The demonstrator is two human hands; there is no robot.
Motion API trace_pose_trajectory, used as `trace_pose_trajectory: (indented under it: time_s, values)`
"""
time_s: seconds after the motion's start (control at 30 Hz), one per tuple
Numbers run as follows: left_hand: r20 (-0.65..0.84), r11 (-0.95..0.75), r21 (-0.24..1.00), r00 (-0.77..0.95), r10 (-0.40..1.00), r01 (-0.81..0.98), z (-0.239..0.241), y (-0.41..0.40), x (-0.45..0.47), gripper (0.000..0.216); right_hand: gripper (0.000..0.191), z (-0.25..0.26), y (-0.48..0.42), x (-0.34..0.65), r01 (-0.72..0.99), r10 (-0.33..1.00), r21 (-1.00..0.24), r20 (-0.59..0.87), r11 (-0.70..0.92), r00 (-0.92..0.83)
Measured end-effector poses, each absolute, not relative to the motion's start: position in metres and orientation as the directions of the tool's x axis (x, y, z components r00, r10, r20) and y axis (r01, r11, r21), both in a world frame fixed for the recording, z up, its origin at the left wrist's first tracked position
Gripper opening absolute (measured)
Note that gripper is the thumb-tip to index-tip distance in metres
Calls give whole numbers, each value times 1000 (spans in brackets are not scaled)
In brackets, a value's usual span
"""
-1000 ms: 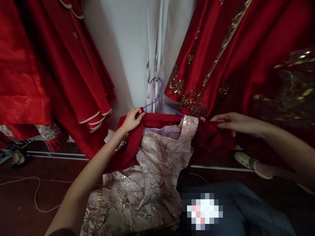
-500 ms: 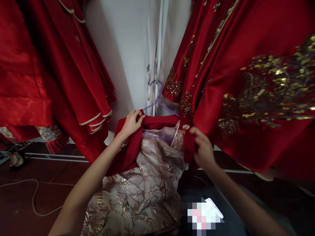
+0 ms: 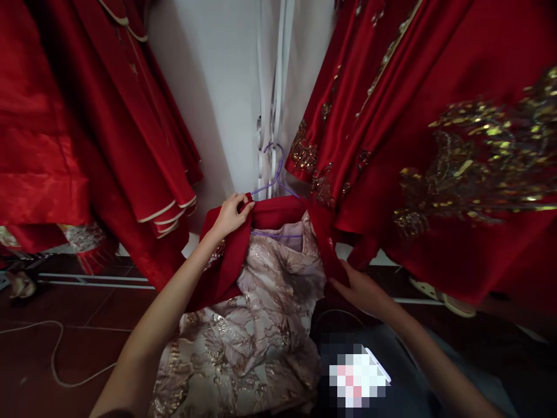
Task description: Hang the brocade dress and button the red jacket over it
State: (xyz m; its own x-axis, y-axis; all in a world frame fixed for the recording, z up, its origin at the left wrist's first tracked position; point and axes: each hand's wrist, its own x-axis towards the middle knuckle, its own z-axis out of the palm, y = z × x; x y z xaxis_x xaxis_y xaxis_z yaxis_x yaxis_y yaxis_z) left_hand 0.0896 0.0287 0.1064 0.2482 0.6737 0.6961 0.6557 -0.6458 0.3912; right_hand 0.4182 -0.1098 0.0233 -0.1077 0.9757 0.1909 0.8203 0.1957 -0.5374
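A purple wire hanger (image 3: 277, 174) carries a pale pink and gold brocade dress (image 3: 248, 331) with a dark red jacket (image 3: 226, 255) draped over it. My left hand (image 3: 231, 213) is closed on the jacket's left shoulder at the hanger's end. My right hand (image 3: 361, 290) sits lower on the right, fingers pinching the jacket's right front edge (image 3: 326, 244) and drawing it down beside the dress. The dress skirt spreads down toward my lap.
Red satin garments (image 3: 108, 145) hang at left. Red gowns with gold embroidery (image 3: 456, 162) hang at right. A white wall corner (image 3: 235, 98) lies behind, a white cable (image 3: 56, 360) on the dark floor at left, a pale shoe (image 3: 439, 293) at right.
My right hand came in from the far right, took the jacket's right edge and slid downward along it. The left hand stayed on the shoulder. The embroidered gown swung into view.
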Motion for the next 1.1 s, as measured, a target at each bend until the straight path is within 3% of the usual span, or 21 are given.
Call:
trace_pose_trajectory:
  time_s: [0.1,0.17,0.23,0.33,0.4,0.47,0.57,0.67,0.77,0.93,1.0,1.1]
  values:
    - [701,-625,363,239,672,691,105,26,94,19,37,45,-121,428,954,978,-292,206,65,-4]
    - [697,-609,350,237,677,712,105,24,96,19,39,62,-133,423,970,955,-242,291,21,52]
    - [698,-605,343,236,676,718,105,23,98,19,41,78,-148,412,952,948,-296,317,79,20]
    - [697,-620,350,246,673,702,105,25,97,18,45,95,-167,395,851,949,-421,139,315,-282]
    - [685,-634,363,266,678,683,106,27,94,18,46,104,-167,388,754,868,-495,1,432,-497]
    - [668,-644,371,290,686,669,106,30,92,18,45,112,-152,386,706,835,-529,8,470,-550]
    - [659,-639,367,296,691,675,105,34,91,19,43,115,-105,382,720,890,-526,315,452,-329]
    - [663,-620,347,284,693,704,103,34,94,20,59,105,-48,369,734,793,-502,603,457,-81]
    - [682,-597,295,274,678,746,98,25,96,19,73,83,-8,352,792,666,-428,745,436,36]
    - [787,-504,247,132,603,828,85,-6,93,22,53,50,0,345,804,553,-449,812,389,186]
    - [797,-467,305,46,603,830,79,-17,89,23,42,43,-7,351,764,535,-496,811,412,238]
    - [734,-473,494,-58,676,729,73,-22,87,19,24,42,-10,358,632,587,-620,750,465,304]
